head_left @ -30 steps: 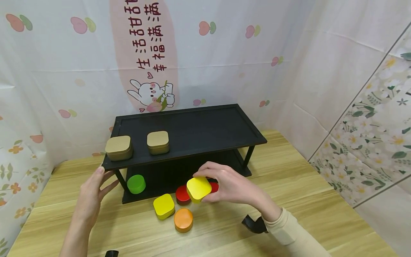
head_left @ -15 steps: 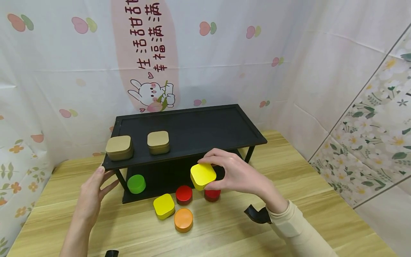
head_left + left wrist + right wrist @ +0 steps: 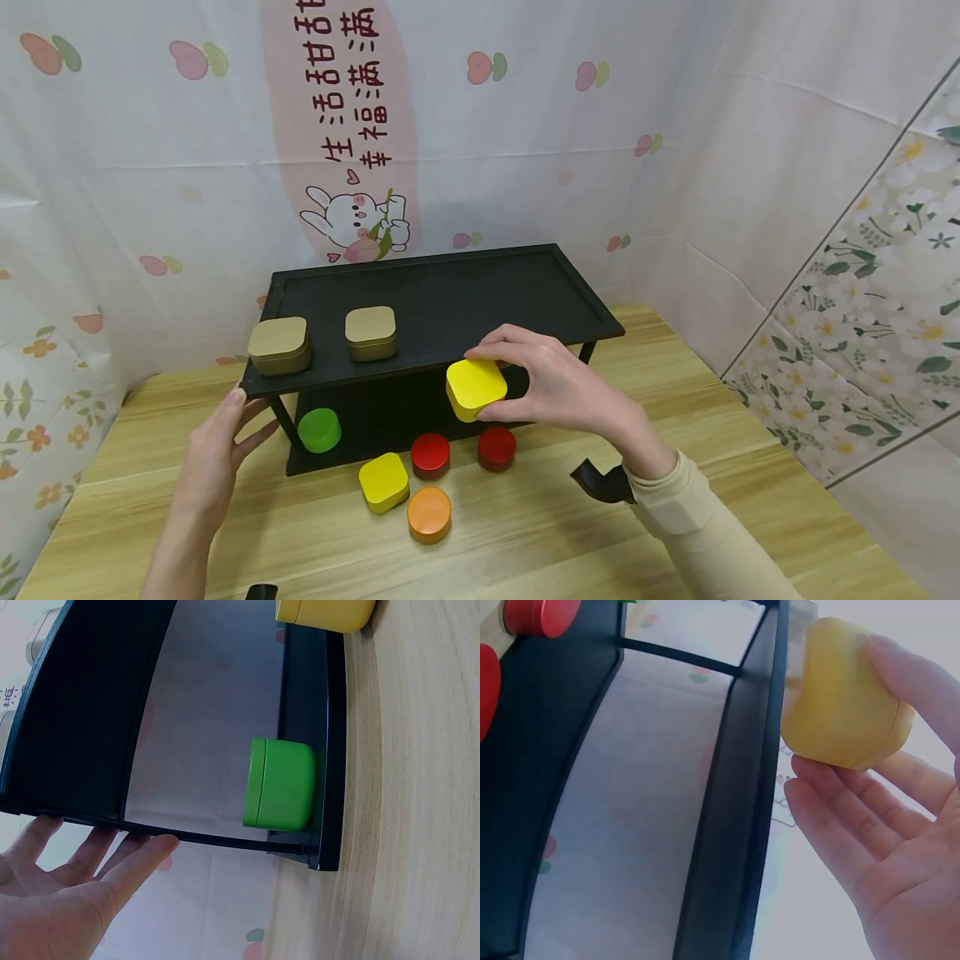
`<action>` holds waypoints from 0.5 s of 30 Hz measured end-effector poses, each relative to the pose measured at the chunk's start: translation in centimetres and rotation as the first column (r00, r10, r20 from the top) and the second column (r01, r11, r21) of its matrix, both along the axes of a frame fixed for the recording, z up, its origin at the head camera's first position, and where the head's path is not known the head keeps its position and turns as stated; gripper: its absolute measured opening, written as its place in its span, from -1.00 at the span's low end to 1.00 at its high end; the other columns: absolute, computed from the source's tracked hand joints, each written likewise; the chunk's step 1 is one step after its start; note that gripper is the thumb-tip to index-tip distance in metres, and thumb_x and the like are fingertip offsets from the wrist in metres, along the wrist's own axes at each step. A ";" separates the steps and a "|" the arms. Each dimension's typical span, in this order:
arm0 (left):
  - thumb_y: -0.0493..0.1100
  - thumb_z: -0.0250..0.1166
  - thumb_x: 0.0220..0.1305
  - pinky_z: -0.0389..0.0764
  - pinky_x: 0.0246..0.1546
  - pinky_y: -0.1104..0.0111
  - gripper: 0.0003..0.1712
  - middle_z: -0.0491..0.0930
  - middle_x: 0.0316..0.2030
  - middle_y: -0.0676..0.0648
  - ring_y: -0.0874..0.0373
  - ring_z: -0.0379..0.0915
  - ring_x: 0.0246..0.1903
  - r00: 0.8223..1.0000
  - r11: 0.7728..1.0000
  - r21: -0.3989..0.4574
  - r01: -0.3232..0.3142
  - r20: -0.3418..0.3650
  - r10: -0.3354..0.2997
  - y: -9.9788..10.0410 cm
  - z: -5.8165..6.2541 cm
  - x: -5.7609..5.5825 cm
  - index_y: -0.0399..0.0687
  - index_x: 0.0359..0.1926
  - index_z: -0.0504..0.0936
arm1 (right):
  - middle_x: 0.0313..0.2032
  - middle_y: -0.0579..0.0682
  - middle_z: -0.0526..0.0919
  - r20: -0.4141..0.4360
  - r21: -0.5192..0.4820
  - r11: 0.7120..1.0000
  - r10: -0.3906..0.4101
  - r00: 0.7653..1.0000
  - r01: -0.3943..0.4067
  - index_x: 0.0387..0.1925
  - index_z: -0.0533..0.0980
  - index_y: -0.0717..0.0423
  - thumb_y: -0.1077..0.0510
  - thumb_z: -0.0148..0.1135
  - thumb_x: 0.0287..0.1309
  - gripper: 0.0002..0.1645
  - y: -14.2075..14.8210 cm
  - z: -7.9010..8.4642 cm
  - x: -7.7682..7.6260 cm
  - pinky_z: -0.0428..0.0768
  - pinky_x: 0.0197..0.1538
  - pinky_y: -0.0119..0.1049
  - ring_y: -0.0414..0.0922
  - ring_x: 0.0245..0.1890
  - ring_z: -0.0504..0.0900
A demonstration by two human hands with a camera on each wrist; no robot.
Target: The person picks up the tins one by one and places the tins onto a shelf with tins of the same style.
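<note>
My right hand (image 3: 558,383) pinches a yellow square tin (image 3: 476,388) with rounded corners, in the air before the front edge of the black two-tier rack (image 3: 457,308). The right wrist view has this yellow tin (image 3: 844,697) between thumb and fingertips, next to the upper tier's edge. At the rack's left end, my left hand (image 3: 213,446) touches the upper front corner; its fingertips (image 3: 161,844) lie along the side edge in the left wrist view. Two gold tins, one at the left corner (image 3: 279,346) and one beside it (image 3: 371,333), stand on the upper tier.
A green round tin (image 3: 319,430) sits on the lower tier's left end. At the rack's front are a yellow square tin (image 3: 384,482), two red round tins (image 3: 431,456) and an orange round tin (image 3: 429,515). Patterned cloth (image 3: 525,192) hangs behind.
My right hand has lifted the yellow tin upward and slightly right, uncovering the right-hand red tin. My left hand has stayed at the rack's corner.
</note>
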State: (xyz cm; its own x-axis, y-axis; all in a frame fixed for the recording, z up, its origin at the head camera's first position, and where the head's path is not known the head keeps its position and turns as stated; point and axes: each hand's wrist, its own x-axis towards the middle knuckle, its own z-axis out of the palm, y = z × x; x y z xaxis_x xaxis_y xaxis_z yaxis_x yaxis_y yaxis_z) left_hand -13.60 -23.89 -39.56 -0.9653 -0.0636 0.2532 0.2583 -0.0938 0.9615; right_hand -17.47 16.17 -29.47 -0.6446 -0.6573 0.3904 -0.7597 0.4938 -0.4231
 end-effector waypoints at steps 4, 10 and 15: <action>-0.06 -0.09 0.68 0.75 0.00 0.57 -0.56 0.59 0.18 0.33 0.48 0.54 0.13 1.000 1.000 0.005 -0.004 -0.001 0.004 0.0 0.0 0.0 0.04 0.37 0.54 | 0.04 -0.19 0.63 -0.012 0.001 1.000 -0.003 1.000 0.003 0.14 0.64 0.02 0.02 0.68 -0.05 -0.33 -0.1 0.5 -0.3 0.75 0.06 -0.37 -0.27 0.00 0.61; -0.06 -0.09 0.68 0.75 0.01 0.56 -0.55 0.59 0.19 0.33 0.48 0.54 0.14 1.000 1.000 0.010 0.001 -0.007 -0.001 0.0 -0.1 0.0 0.02 0.39 0.52 | 0.04 -0.17 0.64 -0.021 0.019 0.999 -0.035 0.999 0.035 0.14 0.64 0.03 0.00 0.68 -0.05 -0.33 -0.1 1.1 -0.6 0.75 0.04 -0.34 -0.25 0.00 0.62; -0.06 -0.09 0.68 0.74 0.00 0.57 -0.55 0.57 0.20 0.34 0.49 0.53 0.14 1.000 1.000 0.004 0.002 -0.004 -0.002 0.0 -0.1 0.0 0.06 0.40 0.51 | 0.04 -0.17 0.65 -0.022 0.027 0.998 -0.050 0.999 0.050 0.13 0.64 0.03 0.01 0.68 -0.04 -0.33 0.0 1.4 -1.0 0.75 0.04 -0.34 -0.25 -0.01 0.62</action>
State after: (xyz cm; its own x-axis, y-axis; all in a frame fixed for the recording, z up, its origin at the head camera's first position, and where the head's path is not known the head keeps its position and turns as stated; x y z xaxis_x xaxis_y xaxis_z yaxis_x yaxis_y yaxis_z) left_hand -13.64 -23.93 -39.62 -0.9644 -0.0625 0.2568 0.2620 -0.0978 0.9601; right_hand -18.43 16.13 -28.02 -0.6687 -0.6352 0.3864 -0.7424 0.5427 -0.3929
